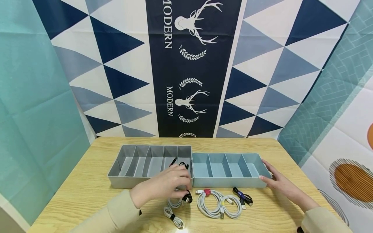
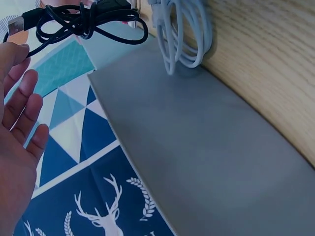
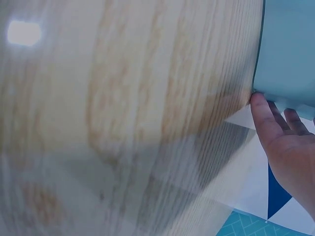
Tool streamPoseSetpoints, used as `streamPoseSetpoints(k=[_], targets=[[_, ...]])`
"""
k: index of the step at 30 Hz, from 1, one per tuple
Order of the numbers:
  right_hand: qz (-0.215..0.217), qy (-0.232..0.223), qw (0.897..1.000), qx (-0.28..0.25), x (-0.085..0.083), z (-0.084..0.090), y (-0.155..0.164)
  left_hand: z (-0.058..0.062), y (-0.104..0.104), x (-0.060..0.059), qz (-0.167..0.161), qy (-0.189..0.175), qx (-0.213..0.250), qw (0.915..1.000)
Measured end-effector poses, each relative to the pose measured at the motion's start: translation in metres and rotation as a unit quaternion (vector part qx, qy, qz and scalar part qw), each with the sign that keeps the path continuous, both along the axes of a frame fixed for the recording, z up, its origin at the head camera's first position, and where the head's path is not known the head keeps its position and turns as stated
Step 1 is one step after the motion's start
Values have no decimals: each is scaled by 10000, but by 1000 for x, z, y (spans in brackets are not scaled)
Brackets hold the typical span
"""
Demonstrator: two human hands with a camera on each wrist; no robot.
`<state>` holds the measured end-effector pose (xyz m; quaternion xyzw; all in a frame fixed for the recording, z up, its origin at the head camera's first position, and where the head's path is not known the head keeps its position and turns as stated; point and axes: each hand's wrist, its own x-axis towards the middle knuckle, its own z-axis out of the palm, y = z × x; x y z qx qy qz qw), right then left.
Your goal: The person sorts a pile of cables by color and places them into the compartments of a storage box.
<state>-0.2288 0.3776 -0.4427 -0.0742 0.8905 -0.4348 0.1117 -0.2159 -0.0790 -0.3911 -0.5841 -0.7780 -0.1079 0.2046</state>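
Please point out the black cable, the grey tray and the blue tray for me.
black cable (image 2: pixel 91 22): left wrist view, on its bundled loops.
grey tray (image 1: pixel 125 182): head view, on its front wall.
blue tray (image 1: pixel 227 183): head view, on its front wall.

Long beige sleeves are being worn on both arms, reaching down to the wrists. A dark band is being shown at each cuff. Both hands are being left bare.

text: "MODERN" | count: twice | on: dark blue backdrop banner (image 1: pixel 192 64) | beside: deer emblems
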Motion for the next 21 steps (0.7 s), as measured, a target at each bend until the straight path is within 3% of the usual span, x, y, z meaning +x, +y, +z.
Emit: streamPoseSetpoints(k=[16,21], targets=[[-35,27,10000,85,1,0,-2,23,-12,-1,234,12,139,9996],[-40,11,10000,15,1,1,-2,31,-14,-3,165,57,212,9996]])
